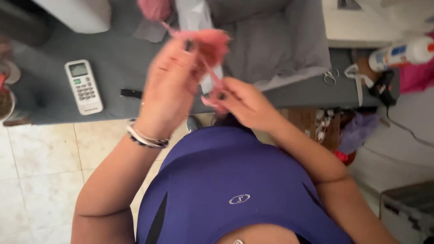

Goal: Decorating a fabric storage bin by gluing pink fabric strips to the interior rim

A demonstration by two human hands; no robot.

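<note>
- Left hand (169, 86), raised at centre frame, blurred; fingers curled in a grip on a pink knitted piece (212, 43), held up high, probably to keep the work in plain sight and off the tabletop.
- Right hand (246, 101), just right of centre and lower; fingers pinched shut around a pink strand (212, 77) that runs up to the knitted piece, perhaps with a small hook or needle, too blurred to tell.
- Both hands close together, nearly touching, likely so the strand stays taut between them.
- Pink yarn ball (153, 8) at the top edge, near and above the hands, set where the strand can feed freely.
- Grey tabletop (113, 58) across the upper frame, carrying the rest.
- White remote control (83, 86) at upper left, lying flat, well apart from the hands, out of the working area.
- Grey cloth (280, 45) heaped at upper centre-right, pushed back from the edge.
- Small scissors (331, 76) right of the cloth, within reach of the right hand.
- White glue bottle (402, 53) on its side at far upper right, with a glue gun (382, 86) just below it.
- Bracelets (144, 137) on the left wrist; purple shirt (235, 180) filling the lower centre.
- Pale floor tiles (40, 167) at lower left.
</note>
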